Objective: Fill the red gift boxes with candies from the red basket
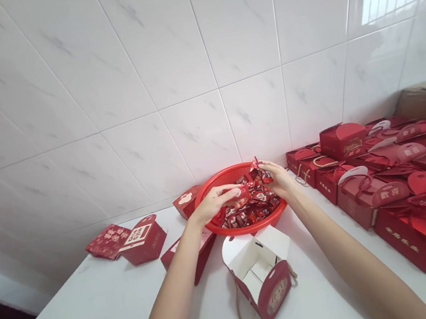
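A red plastic basket (pixel 225 229) full of red-wrapped candies (pixel 252 210) stands against the wall. My left hand (pixel 212 203) is over its left side, thumb and fingers closed on a red-wrapped candy (pixel 242 191). At the basket's right rim my right hand (pixel 279 176) pinches another red candy packet (pixel 254 164), raised above the pile. In front of the basket, between my forearms, a dark red gift box (pixel 274 293) with a white inside and a twisted rope handle stands with its top flaps spread. Its visible inside shows only white panels.
Many closed red gift boxes (pixel 413 235) are packed along the right side. At the left lie a patterned red box (pixel 108 242) and a lettered red box (pixel 143 242). Another red box (pixel 187 202) sits behind the basket's left edge. White tiled wall (pixel 192 135) bounds the table.
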A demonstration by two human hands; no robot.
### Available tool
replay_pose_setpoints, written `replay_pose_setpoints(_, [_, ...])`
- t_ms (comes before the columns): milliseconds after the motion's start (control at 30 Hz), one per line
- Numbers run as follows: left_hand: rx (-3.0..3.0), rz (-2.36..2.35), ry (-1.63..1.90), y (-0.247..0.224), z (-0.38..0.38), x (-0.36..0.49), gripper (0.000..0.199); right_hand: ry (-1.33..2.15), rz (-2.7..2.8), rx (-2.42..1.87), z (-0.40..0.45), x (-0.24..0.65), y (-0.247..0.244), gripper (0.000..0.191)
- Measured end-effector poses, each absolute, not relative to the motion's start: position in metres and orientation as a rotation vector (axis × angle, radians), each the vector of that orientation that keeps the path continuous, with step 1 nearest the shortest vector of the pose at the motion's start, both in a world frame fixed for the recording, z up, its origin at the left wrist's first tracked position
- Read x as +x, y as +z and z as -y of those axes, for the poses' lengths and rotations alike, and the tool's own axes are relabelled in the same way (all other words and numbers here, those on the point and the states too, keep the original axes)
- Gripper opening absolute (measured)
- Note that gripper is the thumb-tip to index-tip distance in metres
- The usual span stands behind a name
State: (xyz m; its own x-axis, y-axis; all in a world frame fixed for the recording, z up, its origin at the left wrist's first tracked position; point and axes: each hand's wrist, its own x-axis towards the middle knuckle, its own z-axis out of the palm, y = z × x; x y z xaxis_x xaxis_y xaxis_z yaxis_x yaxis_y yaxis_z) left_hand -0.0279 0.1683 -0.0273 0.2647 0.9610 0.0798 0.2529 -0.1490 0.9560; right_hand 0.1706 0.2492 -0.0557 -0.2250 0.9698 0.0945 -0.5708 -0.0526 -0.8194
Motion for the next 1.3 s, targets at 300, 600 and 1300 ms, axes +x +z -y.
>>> replay_pose_setpoints(300, [1.879, -1.097, 0.776, -0.014, -0.093, -0.029, 0.032, 1.684, 1.181, -0.564, -0.195, 0.171, -0.033, 0.034])
replay_pose_setpoints(600, [2.153, -1.412, 0.546, -0.012, -0.058, -0.027, 0.029, 1.247, 1.958, -0.516, -0.154, 0.184, -0.013, 0.022])
replay_pose_setpoints(1300, [2.153, -1.583, 0.040, 0.001, -0.046, -0.037, 0.054, 0.859, 2.587, -0.545, -0.130, 0.175, -0.006, 0.017])
